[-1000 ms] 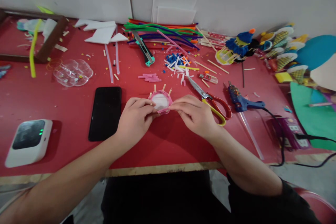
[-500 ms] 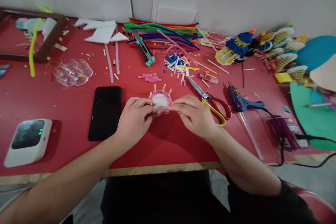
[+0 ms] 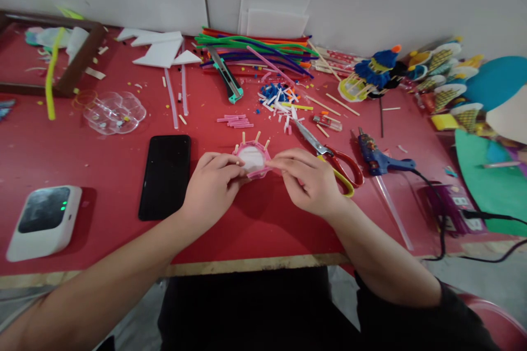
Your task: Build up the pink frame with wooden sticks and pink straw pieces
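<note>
Between my two hands is a small round craft base [image 3: 252, 159], a white disc with a pink rim. Several short wooden pegs stand up along its far edge. My left hand [image 3: 214, 178] has its fingers closed on the near left side of the rim. At the right side, the fingers of my right hand [image 3: 307, 178] are pressed together on the rim; their tips hide exactly what they pinch. Beyond the base lies a small pile of cut pink pieces [image 3: 235, 120]. Scissors [image 3: 317, 145] with red and yellow handles lie just past my right hand.
A black phone [image 3: 164, 178] and a white device [image 3: 45, 223] lie to the left. A blue glue gun [image 3: 381, 159] with a cord is at right. Behind are a utility knife [image 3: 225, 75], coloured pipe cleaners [image 3: 255, 46], a clear tray [image 3: 115, 113] and a blue figure [image 3: 374, 68].
My right fingertips have shifted slightly up and to the right along the rim. My left hand and the round base have stayed almost still.
</note>
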A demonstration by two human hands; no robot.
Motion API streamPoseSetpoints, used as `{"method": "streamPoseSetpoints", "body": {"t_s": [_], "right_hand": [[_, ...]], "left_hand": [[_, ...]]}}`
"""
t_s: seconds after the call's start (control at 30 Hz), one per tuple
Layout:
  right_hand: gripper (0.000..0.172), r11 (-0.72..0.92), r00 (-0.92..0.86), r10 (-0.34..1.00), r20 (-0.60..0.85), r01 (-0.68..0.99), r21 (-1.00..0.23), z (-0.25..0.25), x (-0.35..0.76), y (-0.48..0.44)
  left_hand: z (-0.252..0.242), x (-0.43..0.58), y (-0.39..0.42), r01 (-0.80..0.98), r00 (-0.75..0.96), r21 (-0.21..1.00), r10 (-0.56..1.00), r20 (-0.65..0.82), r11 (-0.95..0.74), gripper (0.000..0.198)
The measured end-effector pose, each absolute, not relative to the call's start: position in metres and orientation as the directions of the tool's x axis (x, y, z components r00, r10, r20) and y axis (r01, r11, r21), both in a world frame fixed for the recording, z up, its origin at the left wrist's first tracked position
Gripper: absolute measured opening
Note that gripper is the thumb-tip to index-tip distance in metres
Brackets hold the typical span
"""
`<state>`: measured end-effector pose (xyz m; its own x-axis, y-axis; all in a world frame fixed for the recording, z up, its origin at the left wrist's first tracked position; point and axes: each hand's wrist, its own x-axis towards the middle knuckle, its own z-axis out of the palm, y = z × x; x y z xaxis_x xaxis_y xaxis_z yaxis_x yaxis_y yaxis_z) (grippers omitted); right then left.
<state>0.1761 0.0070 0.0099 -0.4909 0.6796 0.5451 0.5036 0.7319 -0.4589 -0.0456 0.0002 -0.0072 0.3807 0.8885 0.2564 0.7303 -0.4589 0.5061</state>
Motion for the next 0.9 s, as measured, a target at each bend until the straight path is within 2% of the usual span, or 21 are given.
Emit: {"method": "streamPoseSetpoints", "body": {"t_s": [0.23, 0.9], "right_hand": [[0.033, 0.739, -0.468, 0.67, 0.577, 0.494, -0.458, 0.011, 0.1754, 0.0068], [0.037, 0.744, -0.493, 0.666, 0.56, 0.485, -0.46, 0.0069, 0.1764, 0.0071]], "left_hand": [[-0.0078, -0.0453, 0.0013, 0.729, 0.378, 0.504, 0.886, 0.268, -0.463, 0.012], [-0.0061, -0.0458, 0.0004, 0.735, 0.381, 0.5, 0.889, 0.253, -0.457, 0.016]]}}
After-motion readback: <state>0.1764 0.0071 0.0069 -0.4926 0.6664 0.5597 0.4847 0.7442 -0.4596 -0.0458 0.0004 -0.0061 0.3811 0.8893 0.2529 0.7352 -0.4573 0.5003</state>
